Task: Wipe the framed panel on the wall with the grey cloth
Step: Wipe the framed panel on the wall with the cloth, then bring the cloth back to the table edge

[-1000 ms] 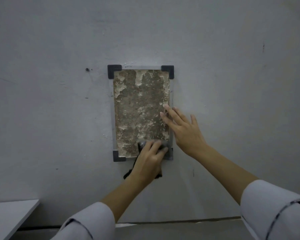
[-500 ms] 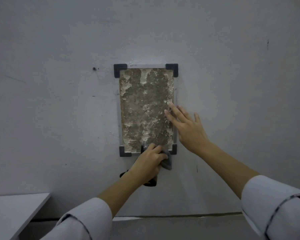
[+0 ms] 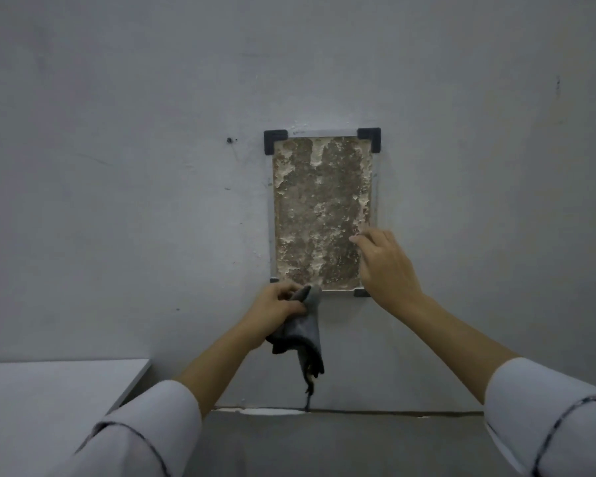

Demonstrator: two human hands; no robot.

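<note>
The framed panel [image 3: 319,208] hangs on the grey wall: a tall rectangle with a mottled brown and white face, a pale frame and dark corner brackets. My left hand [image 3: 276,311] grips the grey cloth [image 3: 303,332] just below the panel's lower left corner, and the cloth hangs down in a bunch, off the panel's face. My right hand [image 3: 384,263] rests on the panel's lower right part with its fingers curled, fingertips touching the face, and it hides the lower right edge.
A white table top [image 3: 49,407] juts in at the lower left, close under my left forearm. The grey floor [image 3: 341,445] meets the wall along a dark seam below the panel. A small dark mark [image 3: 230,140] sits on the wall left of the frame.
My left hand slid down off the panel's bottom edge and the cloth now hangs loose below it. My right hand's fingers went from spread flat to curled. The view shifted, panel now further right.
</note>
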